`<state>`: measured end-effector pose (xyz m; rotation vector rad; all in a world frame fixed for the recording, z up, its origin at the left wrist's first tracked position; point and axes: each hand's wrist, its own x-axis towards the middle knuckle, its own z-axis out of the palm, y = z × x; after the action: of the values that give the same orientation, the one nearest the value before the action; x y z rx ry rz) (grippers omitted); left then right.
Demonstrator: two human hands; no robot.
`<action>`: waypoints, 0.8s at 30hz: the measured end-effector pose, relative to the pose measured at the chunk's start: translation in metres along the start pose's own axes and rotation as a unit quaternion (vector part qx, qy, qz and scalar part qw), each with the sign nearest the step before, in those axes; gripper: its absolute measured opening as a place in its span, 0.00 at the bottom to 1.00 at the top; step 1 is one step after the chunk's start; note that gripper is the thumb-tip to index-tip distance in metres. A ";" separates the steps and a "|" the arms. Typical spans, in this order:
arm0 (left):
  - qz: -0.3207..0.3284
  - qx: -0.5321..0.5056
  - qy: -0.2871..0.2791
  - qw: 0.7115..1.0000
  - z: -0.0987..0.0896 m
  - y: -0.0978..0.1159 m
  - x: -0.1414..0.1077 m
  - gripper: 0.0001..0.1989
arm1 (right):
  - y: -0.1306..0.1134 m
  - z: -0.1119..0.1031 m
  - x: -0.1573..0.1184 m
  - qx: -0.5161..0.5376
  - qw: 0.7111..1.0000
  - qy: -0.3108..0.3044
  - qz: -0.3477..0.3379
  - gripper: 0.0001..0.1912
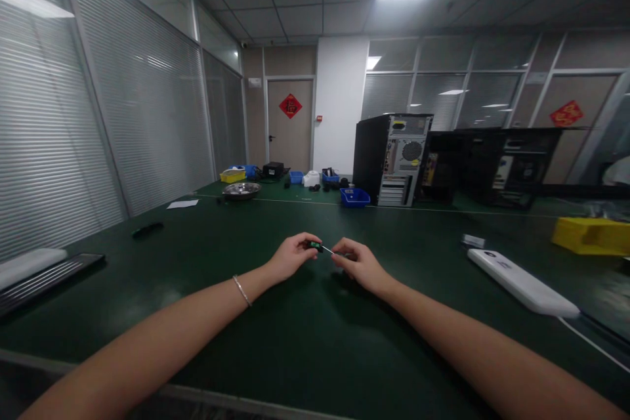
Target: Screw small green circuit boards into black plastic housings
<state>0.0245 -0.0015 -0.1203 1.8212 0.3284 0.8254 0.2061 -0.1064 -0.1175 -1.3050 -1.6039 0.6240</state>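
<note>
My left hand [294, 256], with a bracelet on its wrist, is closed in a pinch on a small black-and-green handle [315, 246]. From the handle a thin metal shaft [327, 249], like that of a screwdriver, runs to the right. My right hand [361, 264] pinches the far end of this shaft between thumb and forefinger. Both hands are just above the dark green table [315, 341], near its middle. Fingers hide part of the handle and the shaft's tip.
A black computer tower [371, 161] stands behind a blue bin [354, 197]. A metal bowl [241, 191] is at the back left. A dark tool [147, 230] lies left. To the right are a long white device [522, 281] and a yellow bin [590, 236].
</note>
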 end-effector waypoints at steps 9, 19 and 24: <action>-0.016 0.003 0.002 1.000 -0.001 0.008 -0.002 0.12 | -0.005 -0.001 -0.004 0.053 0.998 -0.033 0.015 0.14; -0.066 -0.070 -0.023 0.995 0.003 0.008 -0.004 0.13 | -0.013 0.003 -0.003 0.073 0.996 -0.048 0.019 0.15; -0.100 -0.103 -0.006 0.990 -0.001 0.003 0.001 0.13 | -0.011 0.001 0.002 0.073 0.995 -0.042 0.052 0.15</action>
<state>0.0240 -0.0009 -0.1168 1.5710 0.3962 0.6821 0.2001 -0.1080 -0.1079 -1.2743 -1.5333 0.8549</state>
